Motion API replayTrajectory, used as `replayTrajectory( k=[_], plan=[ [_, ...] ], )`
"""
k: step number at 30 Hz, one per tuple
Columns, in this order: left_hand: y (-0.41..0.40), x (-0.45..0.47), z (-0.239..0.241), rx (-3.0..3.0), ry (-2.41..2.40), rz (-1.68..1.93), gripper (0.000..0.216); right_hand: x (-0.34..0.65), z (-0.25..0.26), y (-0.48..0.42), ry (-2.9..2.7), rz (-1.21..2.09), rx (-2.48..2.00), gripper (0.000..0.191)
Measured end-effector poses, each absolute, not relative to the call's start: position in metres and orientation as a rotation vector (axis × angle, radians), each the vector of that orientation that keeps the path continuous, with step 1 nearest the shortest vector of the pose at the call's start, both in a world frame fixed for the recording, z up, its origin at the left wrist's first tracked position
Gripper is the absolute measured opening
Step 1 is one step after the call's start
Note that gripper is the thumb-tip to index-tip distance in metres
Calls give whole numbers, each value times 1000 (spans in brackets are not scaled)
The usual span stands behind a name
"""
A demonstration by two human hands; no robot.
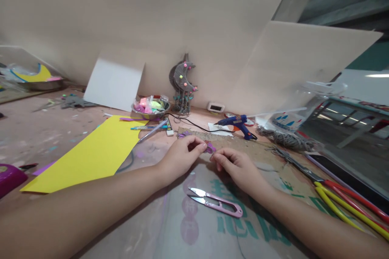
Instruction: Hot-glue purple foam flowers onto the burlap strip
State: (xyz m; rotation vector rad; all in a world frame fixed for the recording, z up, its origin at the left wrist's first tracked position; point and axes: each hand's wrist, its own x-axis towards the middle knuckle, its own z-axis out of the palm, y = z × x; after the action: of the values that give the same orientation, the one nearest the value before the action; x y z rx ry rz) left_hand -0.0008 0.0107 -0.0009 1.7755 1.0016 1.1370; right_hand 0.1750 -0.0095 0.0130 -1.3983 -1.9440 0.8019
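My left hand (185,156) pinches a small purple piece, perhaps flower-shaped (210,148), between thumb and fingertips. Close beside it, my right hand (235,165) is closed too, its thumb and index finger meeting at the piece's right edge, where a thin strand seems to be; the details are too small to make out. More purple pieces (184,134) lie on the cardboard just behind my left hand. Below both hands, pink thread snips (217,203) rest on the printed plastic-covered surface with their blades pointing left.
Yellow paper (88,158) lies at left, pens (153,130) beside it. A blue glue gun (235,123), grey yarn (285,138), red-and-yellow-handled scissors (331,192) and a phone (349,178) are at right. A bowl of clay packets (150,109) and a moon ornament (184,79) stand behind.
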Motion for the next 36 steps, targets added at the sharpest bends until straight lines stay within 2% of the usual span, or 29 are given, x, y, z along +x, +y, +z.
replayTrajectory(
  k=[4, 10, 16, 23, 29, 36],
  plan=[
    [11, -2, -1, 1768, 987, 1154, 21, 176, 13, -9, -2001, 846, -1364, 36],
    [6, 0, 6, 1777, 1002, 1141, 20, 177, 20, -9, -1768, 588, -1363, 26],
    [3, 0, 8, 1825, 997, 1107, 20, 181, 20, -10, -1671, 558, -1275, 24],
    [6, 0, 4, 1762, 1017, 1129, 21, 191, 20, -6, -1484, 639, -1120, 14],
    [5, 0, 4, 1823, 1020, 1121, 19, 179, 17, -7, -1661, 898, -1314, 27],
    [3, 0, 4, 1878, 989, 1075, 19, 175, 15, -10, -1745, 894, -1377, 27]
  ],
)
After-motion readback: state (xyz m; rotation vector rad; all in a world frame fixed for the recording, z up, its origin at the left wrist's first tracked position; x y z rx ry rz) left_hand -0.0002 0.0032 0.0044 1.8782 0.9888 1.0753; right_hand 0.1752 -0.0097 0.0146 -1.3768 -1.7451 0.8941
